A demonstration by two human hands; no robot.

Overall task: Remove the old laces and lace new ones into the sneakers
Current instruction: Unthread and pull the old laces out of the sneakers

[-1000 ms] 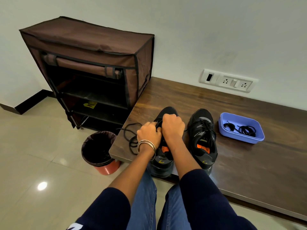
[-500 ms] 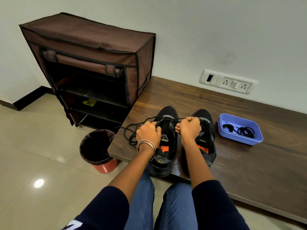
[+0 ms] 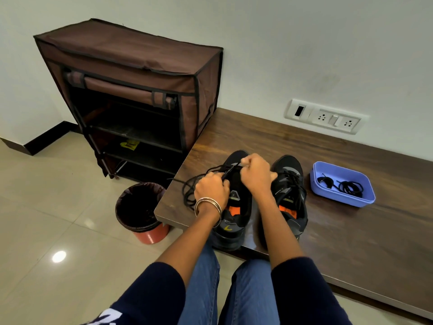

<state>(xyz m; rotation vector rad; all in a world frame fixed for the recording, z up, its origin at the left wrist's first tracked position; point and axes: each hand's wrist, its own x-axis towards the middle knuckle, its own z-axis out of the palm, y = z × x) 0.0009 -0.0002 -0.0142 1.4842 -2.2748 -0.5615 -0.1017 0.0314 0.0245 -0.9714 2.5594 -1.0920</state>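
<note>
Two black sneakers with orange insides stand side by side at the near edge of the wooden table (image 3: pixel 351 242). My left hand (image 3: pixel 210 188) and my right hand (image 3: pixel 256 174) are both curled over the toe end of the left sneaker (image 3: pixel 232 221), each pinching the black lace (image 3: pixel 189 186). The lace runs between my hands and trails in loose loops onto the table left of that shoe. The right sneaker (image 3: pixel 291 195) stays laced, partly behind my right hand.
A blue plastic tray (image 3: pixel 342 200) right of the shoes holds coiled black laces. A lined bin (image 3: pixel 140 209) stands on the floor by the table's left corner. A brown fabric shoe rack (image 3: pixel 131 99) stands behind it. A socket panel (image 3: pixel 324 119) is on the wall.
My right hand, which had pulled out to the right over the right sneaker, has come back to the left sneaker's toe close to my left hand. The loose lace loops have shifted slightly.
</note>
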